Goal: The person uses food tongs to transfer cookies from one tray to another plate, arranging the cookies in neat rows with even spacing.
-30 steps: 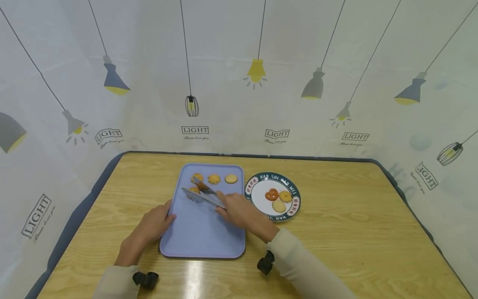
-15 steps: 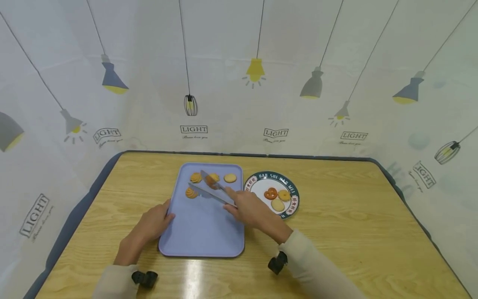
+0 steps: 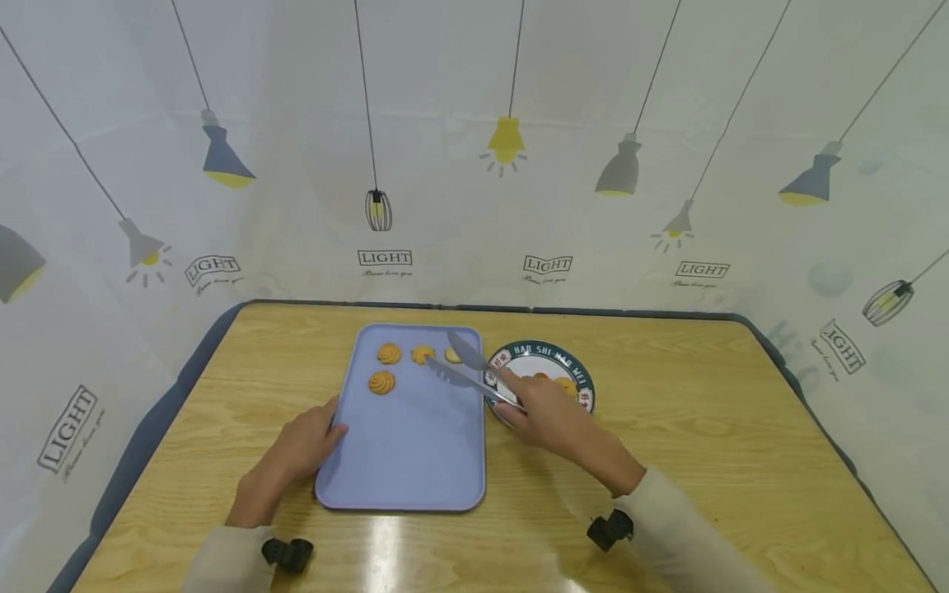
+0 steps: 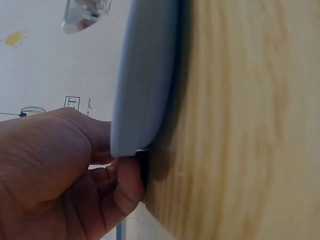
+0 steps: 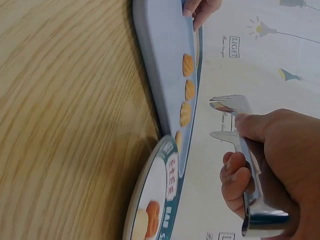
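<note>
1. While gripped in the curled right hand (image 3: 552, 416), slanting over the right edge of the blue tray (image 3: 400, 453): metal tongs (image 3: 467, 352), arms parted.
2. Pinched at the tray's left edge by the left hand (image 3: 300, 441).
3. Set on the tray: upper swirled biscuit (image 3: 389, 353), lower swirled biscuit (image 3: 381, 382), scalloped biscuit (image 3: 423, 354), oval biscuit (image 3: 453, 357), the last partly hidden by the tongs.
4. Placed just beside the tray on the wooden table (image 3: 704, 445): lettered plate (image 3: 581, 368), partly covered by the right hand.
5. Positioned behind: lamp-printed backdrop (image 3: 445, 123).
6. Shifted rightward since one second ago: tongs, from the lower swirled biscuit, leaving it fully exposed.
7. Hidden in the head view, shown by the right wrist: pale biscuit (image 5: 141, 225) beside pretzel (image 5: 152, 219) on the plate.
8. Shown closely by the left wrist: fingers (image 4: 128, 182) bent at the tray's edge.
</note>
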The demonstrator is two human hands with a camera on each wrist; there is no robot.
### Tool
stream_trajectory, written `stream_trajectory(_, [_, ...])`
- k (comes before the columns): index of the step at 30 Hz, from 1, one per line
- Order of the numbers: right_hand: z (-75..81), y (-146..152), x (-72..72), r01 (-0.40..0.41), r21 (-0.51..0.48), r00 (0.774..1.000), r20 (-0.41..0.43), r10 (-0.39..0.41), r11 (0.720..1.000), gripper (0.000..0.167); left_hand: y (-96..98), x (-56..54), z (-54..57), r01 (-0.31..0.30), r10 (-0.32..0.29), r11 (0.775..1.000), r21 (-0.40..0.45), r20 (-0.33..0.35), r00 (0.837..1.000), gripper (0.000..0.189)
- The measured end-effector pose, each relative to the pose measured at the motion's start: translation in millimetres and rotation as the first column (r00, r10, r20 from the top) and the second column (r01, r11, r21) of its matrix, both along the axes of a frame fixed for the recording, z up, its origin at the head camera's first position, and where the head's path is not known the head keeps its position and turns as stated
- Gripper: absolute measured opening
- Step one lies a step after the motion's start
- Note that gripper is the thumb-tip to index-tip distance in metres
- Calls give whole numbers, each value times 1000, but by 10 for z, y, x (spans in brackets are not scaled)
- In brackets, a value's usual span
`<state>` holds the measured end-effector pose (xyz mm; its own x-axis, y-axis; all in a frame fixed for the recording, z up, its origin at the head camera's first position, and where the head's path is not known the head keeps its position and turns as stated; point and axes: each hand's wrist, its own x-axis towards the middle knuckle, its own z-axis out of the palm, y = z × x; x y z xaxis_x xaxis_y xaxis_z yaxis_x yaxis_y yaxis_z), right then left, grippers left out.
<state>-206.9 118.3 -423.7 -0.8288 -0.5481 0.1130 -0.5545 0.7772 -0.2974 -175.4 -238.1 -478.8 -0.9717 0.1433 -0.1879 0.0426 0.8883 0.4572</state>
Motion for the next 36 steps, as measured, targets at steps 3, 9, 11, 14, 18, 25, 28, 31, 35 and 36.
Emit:
stream_trajectory(3, [-2, 158, 15, 1, 0, 999, -52, -1, 1000, 51, 3, 10, 10, 3, -3, 1000, -1, 0, 1000, 58])
stream_trajectory(9, [-32, 447, 41, 34, 20, 997, -65, -33, 999, 53, 8, 24, 21, -3, 3, 1000, 9, 9, 1000, 58])
stream_trajectory(11, [-44, 528, 47, 55, 33, 997, -46, -54, 998, 52, 6, 24, 16, -4, 3, 1000, 12, 9, 1000, 58])
stream_trajectory(14, [-73, 637, 57, 74, 46, 997, -18, -74, 996, 54, 0, 25, 0, -6, 5, 1000, 15, 12, 1000, 58])
stream_trajectory(18, [-115, 762, 65, 89, 62, 996, 4, -90, 994, 55, -5, 23, -15, -7, 7, 1000, 13, 12, 1000, 59])
stream_trajectory(25, [-154, 920, 75, 143, 87, 989, 34, -147, 986, 57, 5, 33, -10, -6, 5, 1000, 15, 6, 1000, 59])
stream_trajectory(28, [-160, 963, 84, 159, 103, 985, 44, -165, 982, 59, 6, 27, 0, -1, 1, 1000, 10, -1, 1000, 59])
stream_trajectory(31, [-161, 988, 90, 166, 108, 984, 47, -172, 980, 61, 9, 27, 21, -4, 4, 1000, 13, 3, 1000, 59])
stream_trajectory(35, [-169, 997, 88, 167, 116, 984, 49, -173, 979, 59, 8, 28, 27, -6, 6, 1000, 13, 9, 1000, 59])
stream_trajectory(36, [-174, 998, 86, 164, 117, 984, 48, -170, 979, 58, 10, 29, 27, -6, 6, 1000, 13, 8, 1000, 59])
